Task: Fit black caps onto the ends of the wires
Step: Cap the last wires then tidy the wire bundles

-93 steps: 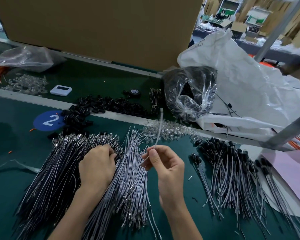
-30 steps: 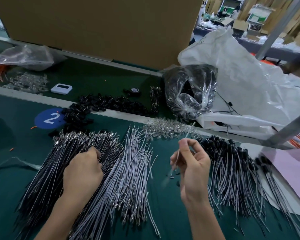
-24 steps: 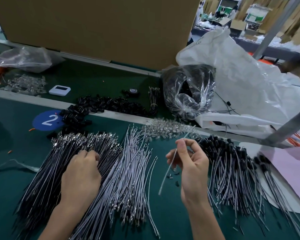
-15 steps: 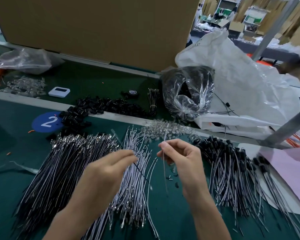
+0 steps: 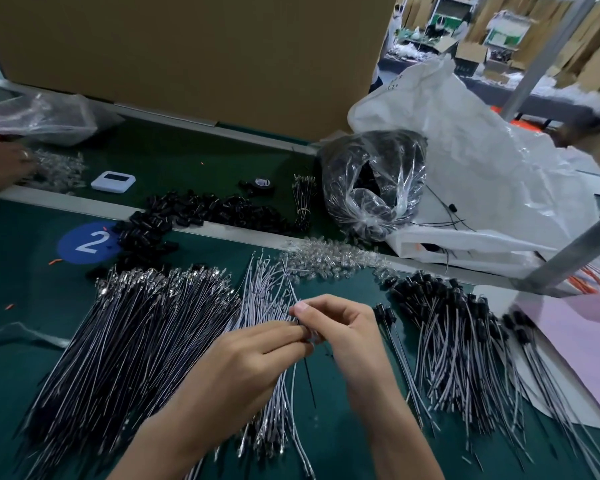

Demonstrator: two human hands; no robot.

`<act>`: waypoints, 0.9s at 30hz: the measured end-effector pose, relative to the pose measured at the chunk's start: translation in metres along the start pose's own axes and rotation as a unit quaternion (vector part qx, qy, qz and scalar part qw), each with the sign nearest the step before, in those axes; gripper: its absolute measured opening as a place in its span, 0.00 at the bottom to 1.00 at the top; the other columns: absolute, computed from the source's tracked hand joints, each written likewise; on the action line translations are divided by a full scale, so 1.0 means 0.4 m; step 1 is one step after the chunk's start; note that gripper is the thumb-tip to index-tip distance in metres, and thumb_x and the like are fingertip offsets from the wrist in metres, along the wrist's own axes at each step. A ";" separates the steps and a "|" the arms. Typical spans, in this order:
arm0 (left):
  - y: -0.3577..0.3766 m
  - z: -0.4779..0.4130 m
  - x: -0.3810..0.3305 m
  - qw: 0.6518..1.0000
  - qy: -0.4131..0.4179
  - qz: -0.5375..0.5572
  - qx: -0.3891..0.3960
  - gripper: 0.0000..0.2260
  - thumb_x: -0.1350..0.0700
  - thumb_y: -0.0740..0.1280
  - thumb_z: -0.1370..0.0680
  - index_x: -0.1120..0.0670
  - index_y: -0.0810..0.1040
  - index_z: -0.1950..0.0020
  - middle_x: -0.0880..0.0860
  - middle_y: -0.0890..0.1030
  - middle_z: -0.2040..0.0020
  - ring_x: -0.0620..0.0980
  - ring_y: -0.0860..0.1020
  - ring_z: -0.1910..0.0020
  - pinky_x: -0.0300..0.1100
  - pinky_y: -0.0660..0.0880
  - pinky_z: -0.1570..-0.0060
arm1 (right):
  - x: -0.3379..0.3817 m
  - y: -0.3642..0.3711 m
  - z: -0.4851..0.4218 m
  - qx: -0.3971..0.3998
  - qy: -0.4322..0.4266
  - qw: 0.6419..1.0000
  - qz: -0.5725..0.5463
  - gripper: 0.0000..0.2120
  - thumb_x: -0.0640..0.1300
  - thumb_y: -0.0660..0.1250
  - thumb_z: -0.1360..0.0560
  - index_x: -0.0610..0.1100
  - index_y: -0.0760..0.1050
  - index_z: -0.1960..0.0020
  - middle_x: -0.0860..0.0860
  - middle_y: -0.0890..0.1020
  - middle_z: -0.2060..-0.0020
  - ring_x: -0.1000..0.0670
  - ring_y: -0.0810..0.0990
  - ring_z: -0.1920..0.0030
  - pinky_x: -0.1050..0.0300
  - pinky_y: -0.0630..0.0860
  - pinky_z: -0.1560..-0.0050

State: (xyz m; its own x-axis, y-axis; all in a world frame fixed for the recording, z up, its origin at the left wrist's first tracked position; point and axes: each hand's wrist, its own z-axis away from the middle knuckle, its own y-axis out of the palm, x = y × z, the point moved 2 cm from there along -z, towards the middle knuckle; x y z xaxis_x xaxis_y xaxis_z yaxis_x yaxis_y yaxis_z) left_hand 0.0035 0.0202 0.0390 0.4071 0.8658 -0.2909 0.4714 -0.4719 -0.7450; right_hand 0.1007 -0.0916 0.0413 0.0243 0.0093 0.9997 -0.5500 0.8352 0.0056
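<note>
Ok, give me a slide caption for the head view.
Left hand and right hand pinch thin wires over the piles.

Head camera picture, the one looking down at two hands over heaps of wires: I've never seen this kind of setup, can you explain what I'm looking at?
There is no machine here: a person works with bare hands, and the camera is worn on their head, looking forward and down. The left hand pinches a dark wire that hangs down; the right hand pinches a pale wire that points up. On the green table lie a heap of dark wires at the left, pale wires in the middle, and wires with black caps at the right. Behind them lie loose black caps, small clear parts and a clear bag of dark parts. Another person's hand shows at the far left edge.
</note>
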 end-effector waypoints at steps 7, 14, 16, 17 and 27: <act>-0.024 -0.038 0.023 0.962 -0.074 0.234 -0.121 0.13 0.67 0.68 0.28 0.52 0.83 0.49 0.48 0.86 0.55 0.42 0.84 0.57 0.38 0.81 0.59 | -0.016 -0.052 0.006 -0.128 -0.020 0.983 -0.128 0.04 0.43 0.71 0.30 0.42 0.84 0.59 0.44 0.84 0.65 0.49 0.82 0.67 0.60 0.78 0.65; 0.000 -0.188 0.333 0.926 -0.340 0.027 -0.161 0.11 0.64 0.67 0.22 0.55 0.82 0.42 0.52 0.84 0.47 0.45 0.82 0.51 0.33 0.75 0.49 | -0.040 -0.103 0.043 -0.166 0.008 0.985 -0.036 0.02 0.34 0.71 0.27 0.38 0.82 0.57 0.42 0.84 0.66 0.50 0.81 0.70 0.62 0.77 0.69; 0.052 -0.231 0.445 0.910 -0.413 -0.042 -0.018 0.19 0.56 0.67 0.21 0.57 0.74 0.30 0.58 0.77 0.33 0.58 0.75 0.35 0.47 0.71 0.35 | -0.051 -0.090 0.053 -0.137 0.009 0.990 -0.013 0.02 0.34 0.71 0.27 0.39 0.83 0.57 0.43 0.85 0.65 0.50 0.81 0.69 0.62 0.77 0.68; 0.077 -0.250 0.483 0.902 -0.425 -0.059 0.053 0.24 0.53 0.67 0.20 0.58 0.68 0.26 0.60 0.72 0.28 0.60 0.69 0.30 0.50 0.66 0.31 | -0.057 -0.082 0.058 -0.120 0.007 0.993 -0.006 0.03 0.34 0.72 0.27 0.40 0.83 0.58 0.43 0.85 0.65 0.50 0.81 0.68 0.62 0.77 0.67; 0.183 -0.285 0.571 0.892 -0.393 -0.120 0.187 0.18 0.68 0.63 0.23 0.59 0.72 0.34 0.60 0.69 0.35 0.59 0.68 0.36 0.51 0.74 0.43 | -0.075 -0.030 0.069 -0.012 -0.017 0.999 0.050 0.05 0.37 0.72 0.26 0.46 0.83 0.58 0.44 0.84 0.65 0.49 0.81 0.67 0.59 0.78 0.64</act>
State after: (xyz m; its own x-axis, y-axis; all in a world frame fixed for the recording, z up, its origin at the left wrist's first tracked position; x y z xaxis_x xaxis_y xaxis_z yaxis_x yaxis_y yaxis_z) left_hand 0.2200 0.1644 -0.0136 -0.4139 0.8534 -0.3169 0.1170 -0.2953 -0.9482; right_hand 0.0837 -0.1171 0.0118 -0.0586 0.0737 0.9956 -0.5276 0.8444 -0.0935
